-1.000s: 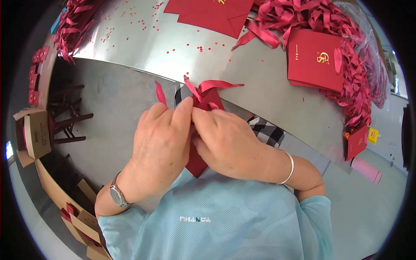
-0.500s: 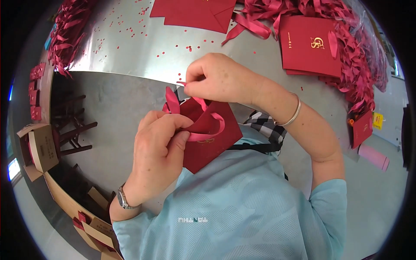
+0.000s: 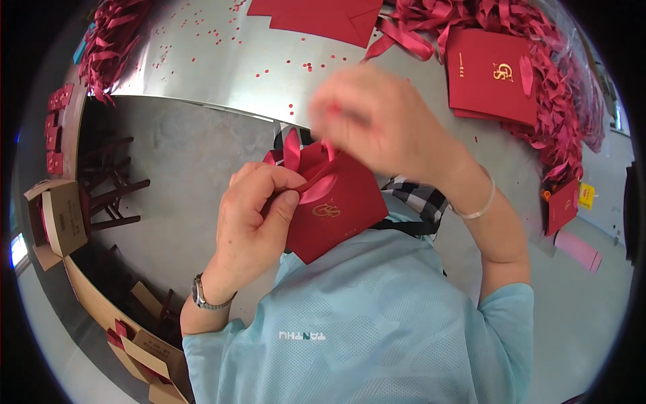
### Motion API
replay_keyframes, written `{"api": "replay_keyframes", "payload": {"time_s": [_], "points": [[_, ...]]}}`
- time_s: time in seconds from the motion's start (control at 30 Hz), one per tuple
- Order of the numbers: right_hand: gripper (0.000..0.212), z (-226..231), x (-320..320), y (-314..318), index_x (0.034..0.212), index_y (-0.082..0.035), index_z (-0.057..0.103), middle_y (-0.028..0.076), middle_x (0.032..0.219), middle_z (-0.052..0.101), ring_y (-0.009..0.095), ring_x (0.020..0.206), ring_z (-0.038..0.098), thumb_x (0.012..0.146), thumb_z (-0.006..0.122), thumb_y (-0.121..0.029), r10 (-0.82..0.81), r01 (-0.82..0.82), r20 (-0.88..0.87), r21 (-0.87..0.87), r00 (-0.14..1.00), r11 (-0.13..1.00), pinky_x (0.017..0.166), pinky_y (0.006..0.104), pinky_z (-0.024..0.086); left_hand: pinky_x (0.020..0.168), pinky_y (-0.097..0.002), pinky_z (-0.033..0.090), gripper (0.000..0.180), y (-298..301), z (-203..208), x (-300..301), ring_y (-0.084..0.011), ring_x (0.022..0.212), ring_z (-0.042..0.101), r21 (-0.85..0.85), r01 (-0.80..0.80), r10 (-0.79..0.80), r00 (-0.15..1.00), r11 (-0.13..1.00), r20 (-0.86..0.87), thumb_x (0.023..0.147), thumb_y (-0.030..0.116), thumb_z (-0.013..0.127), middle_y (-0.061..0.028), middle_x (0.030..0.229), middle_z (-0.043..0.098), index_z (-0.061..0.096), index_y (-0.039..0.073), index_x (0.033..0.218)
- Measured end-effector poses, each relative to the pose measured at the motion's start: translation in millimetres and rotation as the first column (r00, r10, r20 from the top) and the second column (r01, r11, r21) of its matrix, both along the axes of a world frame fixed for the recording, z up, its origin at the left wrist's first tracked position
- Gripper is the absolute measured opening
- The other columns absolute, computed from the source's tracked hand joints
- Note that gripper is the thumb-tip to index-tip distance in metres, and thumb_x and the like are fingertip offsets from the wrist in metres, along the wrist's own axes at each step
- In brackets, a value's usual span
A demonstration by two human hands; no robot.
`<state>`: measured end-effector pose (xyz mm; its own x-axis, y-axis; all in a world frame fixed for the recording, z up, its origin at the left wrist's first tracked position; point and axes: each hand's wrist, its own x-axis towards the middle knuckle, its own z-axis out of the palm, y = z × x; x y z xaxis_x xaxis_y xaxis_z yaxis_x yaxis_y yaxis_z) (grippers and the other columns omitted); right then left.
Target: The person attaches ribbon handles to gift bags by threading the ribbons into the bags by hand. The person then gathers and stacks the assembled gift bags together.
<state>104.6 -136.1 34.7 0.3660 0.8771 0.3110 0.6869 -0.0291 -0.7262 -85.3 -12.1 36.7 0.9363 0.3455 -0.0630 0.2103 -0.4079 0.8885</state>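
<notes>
Head cam: L hand (image 3: 256, 219) pinching red bag (image 3: 346, 209) at rim, pink ribbon (image 3: 317, 191) by it. Bag just rt of L hand, bodyward of R hand (image 3: 377, 128). R hand blurred, curled; can't tell if gripping. Counter (image 3: 235, 87) beyond both, w/ bag stack (image 3: 481, 81) rt.

Bright light, white glare on metal table (image 3: 215, 77), right fingers (image 3: 340, 87) motion-blurred, dark curved fisheye rim

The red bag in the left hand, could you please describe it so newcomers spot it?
Find the metal table, then the blue shirt below. Between them, the left hand grips the red bag. Unlike the red stack lying on the table, it is held.
</notes>
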Motion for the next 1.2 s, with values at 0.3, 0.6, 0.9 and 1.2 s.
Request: {"api": "replay_keyframes", "payload": {"time_s": [0.3, 0.6, 0.9, 1.2], "points": [[0.007, -7.4, -33.8, -30.8, 0.087, -0.006, 0.061, 0.006, 0.082, 0.058, 0.026, 0.082, 0.053, 0.083, 0.064, -0.012, 0.172, -0.182, -0.105, -0.096, 0.98, 0.979, 0.08, 0.036, 0.041, 0.074, -0.031, 0.049, 0.029, 51.2, -1.2, 27.3, -0.0227, 0.085, 0.059, -0.067, 0.296, -0.296, 0.955, 0.953, 0.013, 0.079, -0.011, 0.05, -0.0095, 0.089, 0.064, 0.067, 0.001, 0.1], [0.015, 0.1, -35.5, -30.8, 0.081, -0.004, 0.059, 0.005, 0.077, 0.056, 0.024, 0.077, 0.051, 0.08, 0.068, -0.015, 0.151, -0.181, -0.138, -0.24, 0.979, 0.954, 0.08, 0.0358, 0.041, 0.073, -0.033, 0.049, 0.022, 67.7, -6.6, 44.6, -0.0236, 0.092, 0.057, -0.056, 0.635, -0.637, 0.767, 0.771, -0.073, 0.08, -0.011, 0.052, -0.0093, 0.094, 0.064, 0.065, 0.002, 0.092], [0.015, -11.0, -35.9, -30.9, 0.073, -0.009, 0.059, 0.001, 0.07, 0.052, 0.022, 0.073, 0.049, 0.078, 0.07, -0.018, 0.189, -0.202, -0.132, -0.093, 0.973, 0.975, 0.078, 0.0362, 0.037, 0.069, -0.0328, 0.047, 0.011, 53.4, -15.5, 33.6, -0.0257, 0.083, 0.058, 0.036, 0.482, -0.481, 0.876, 0.875, -0.043, 0.082, -0.01, 0.051, -0.0119, 0.094, 0.06, 0.056, 0.0, 0.084], [0.02, 4.6, -33.8, -36.8, 0.073, -0.009, 0.059, 0.004, 0.071, 0.052, 0.024, 0.073, 0.051, 0.077, 0.073, -0.021, 0.207, -0.206, 0.014, -0.063, 0.978, 0.977, 0.079, 0.0367, 0.039, 0.087, -0.0297, 0.049, 0.049, 28.6, -56.5, -15.1, -0.0162, 0.102, 0.06, -0.621, -0.167, 0.293, 0.95, 0.766, 0.107, 0.098, 0.028, 0.053, -0.0115, 0.126, 0.054, 0.041, -0.002, 0.135]]}}
